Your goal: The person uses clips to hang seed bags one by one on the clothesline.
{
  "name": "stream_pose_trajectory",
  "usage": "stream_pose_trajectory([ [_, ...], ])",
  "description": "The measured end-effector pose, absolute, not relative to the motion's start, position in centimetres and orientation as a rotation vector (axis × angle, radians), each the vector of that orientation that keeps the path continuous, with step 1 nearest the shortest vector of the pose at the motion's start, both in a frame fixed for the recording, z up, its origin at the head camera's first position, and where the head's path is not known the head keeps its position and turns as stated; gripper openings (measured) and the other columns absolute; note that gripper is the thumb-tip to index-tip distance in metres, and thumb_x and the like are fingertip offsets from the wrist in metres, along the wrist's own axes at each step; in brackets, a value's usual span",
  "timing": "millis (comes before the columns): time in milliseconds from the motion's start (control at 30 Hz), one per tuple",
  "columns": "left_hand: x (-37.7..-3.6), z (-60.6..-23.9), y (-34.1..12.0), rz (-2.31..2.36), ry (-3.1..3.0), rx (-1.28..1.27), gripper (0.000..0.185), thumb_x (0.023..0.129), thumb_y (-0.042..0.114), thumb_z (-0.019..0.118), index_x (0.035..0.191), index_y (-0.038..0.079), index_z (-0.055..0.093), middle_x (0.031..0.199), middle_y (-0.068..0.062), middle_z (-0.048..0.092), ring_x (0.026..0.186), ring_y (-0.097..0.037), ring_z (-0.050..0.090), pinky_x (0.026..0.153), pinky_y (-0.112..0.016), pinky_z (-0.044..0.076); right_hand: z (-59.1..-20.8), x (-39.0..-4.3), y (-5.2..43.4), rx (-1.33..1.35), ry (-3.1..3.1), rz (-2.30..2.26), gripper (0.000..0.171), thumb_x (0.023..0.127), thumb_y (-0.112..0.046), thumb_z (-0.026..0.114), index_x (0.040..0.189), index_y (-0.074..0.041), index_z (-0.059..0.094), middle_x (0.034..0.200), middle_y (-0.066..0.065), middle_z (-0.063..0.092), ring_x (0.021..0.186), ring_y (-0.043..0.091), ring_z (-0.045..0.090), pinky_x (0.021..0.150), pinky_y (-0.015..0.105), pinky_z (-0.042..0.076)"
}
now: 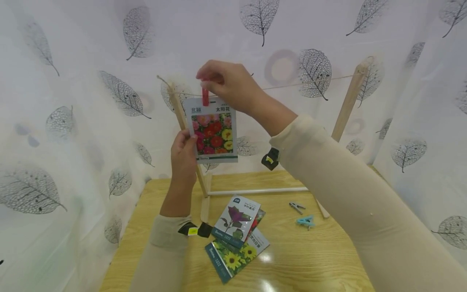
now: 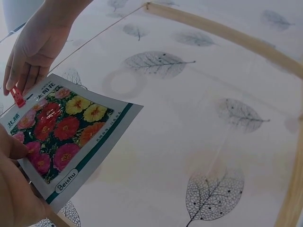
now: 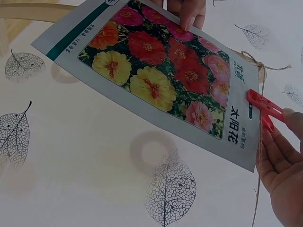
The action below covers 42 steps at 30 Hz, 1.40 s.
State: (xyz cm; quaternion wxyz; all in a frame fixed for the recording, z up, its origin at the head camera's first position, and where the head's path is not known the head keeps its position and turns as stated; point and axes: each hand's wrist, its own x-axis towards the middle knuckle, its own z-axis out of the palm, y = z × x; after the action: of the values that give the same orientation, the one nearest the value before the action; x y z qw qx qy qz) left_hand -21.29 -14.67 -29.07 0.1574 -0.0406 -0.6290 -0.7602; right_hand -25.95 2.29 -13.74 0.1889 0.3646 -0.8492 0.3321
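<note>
A seed packet (image 1: 214,130) printed with red, pink and yellow flowers hangs at a thin string (image 1: 310,80) stretched between two wooden posts. My left hand (image 1: 184,152) pinches the packet's lower left edge. My right hand (image 1: 228,83) pinches a red clothespin (image 1: 205,96) at the packet's top edge, at the string. In the right wrist view the red clothespin (image 3: 263,105) sits on the packet (image 3: 156,71) with my fingers (image 3: 284,156) on it. In the left wrist view my thumb (image 2: 12,146) lies over the packet (image 2: 61,132), and the clothespin (image 2: 18,97) shows at its top.
A wooden rack with slanted posts (image 1: 348,101) stands on a wooden table (image 1: 292,259). Three more seed packets (image 1: 237,235) lie stacked on the table. A grey clothespin (image 1: 297,207) and a teal clothespin (image 1: 305,221) lie to their right. Leaf-patterned curtains surround everything.
</note>
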Motion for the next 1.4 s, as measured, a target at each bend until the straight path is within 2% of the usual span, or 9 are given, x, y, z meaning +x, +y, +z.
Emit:
stream_pose_trajectory([
  [300, -21.3, -29.3, -14.9, -2.166, -1.794, -0.14, 0.016, 0.107, 0.019, 0.044, 0.115, 0.017, 0.057, 0.114, 0.002, 0.063, 0.107, -0.016, 0.061, 0.093, -0.03, 0.052, -13.8, -25.9, 2.0, 1.023, -2.41, 0.931, 0.027, 0.103, -0.019, 0.058, 0.128, -0.013, 0.065, 0.124, 0.001, 0.07, 0.113, 0.008, 0.067, 0.099, 0.02, 0.051],
  [500, -21.4, -29.5, -15.1, -2.178, -1.774, -0.15, 0.016, 0.108, 0.018, 0.043, 0.117, 0.017, 0.057, 0.118, 0.001, 0.061, 0.114, -0.017, 0.059, 0.098, -0.033, 0.051, -13.8, -25.7, 1.9, 1.012, -2.444, 0.922, 0.031, 0.103, -0.022, 0.059, 0.133, -0.014, 0.064, 0.13, 0.001, 0.069, 0.112, 0.007, 0.067, 0.099, 0.022, 0.052],
  [1000, -21.7, -29.9, -15.5, -2.131, -1.78, -0.101, 0.019, 0.107, 0.018, 0.044, 0.12, 0.015, 0.058, 0.121, 0.001, 0.062, 0.115, -0.017, 0.059, 0.1, -0.035, 0.049, -14.1, -25.3, 1.8, 1.052, -2.521, 0.849, 0.042, 0.104, -0.021, 0.057, 0.145, -0.017, 0.054, 0.145, -0.001, 0.06, 0.126, 0.011, 0.063, 0.109, 0.024, 0.047],
  [1200, -21.6, -30.1, -15.4, -2.145, -1.758, -0.131, 0.018, 0.107, 0.017, 0.045, 0.122, 0.012, 0.055, 0.122, -0.001, 0.061, 0.115, -0.017, 0.06, 0.101, -0.033, 0.049, -14.2, -25.1, 2.0, 1.034, -2.543, 0.796, 0.045, 0.102, -0.022, 0.06, 0.147, -0.018, 0.053, 0.15, -0.002, 0.055, 0.134, 0.014, 0.057, 0.114, 0.029, 0.043],
  [1400, -21.4, -30.3, -15.6, -2.125, -1.779, -0.117, 0.02, 0.106, 0.016, 0.047, 0.124, 0.011, 0.054, 0.121, -0.001, 0.062, 0.115, -0.017, 0.06, 0.102, -0.032, 0.05, -14.4, -24.8, 2.4, 1.036, -2.469, 0.776, 0.045, 0.1, -0.021, 0.064, 0.144, -0.017, 0.056, 0.15, 0.0, 0.055, 0.142, 0.014, 0.046, 0.119, 0.027, 0.035],
])
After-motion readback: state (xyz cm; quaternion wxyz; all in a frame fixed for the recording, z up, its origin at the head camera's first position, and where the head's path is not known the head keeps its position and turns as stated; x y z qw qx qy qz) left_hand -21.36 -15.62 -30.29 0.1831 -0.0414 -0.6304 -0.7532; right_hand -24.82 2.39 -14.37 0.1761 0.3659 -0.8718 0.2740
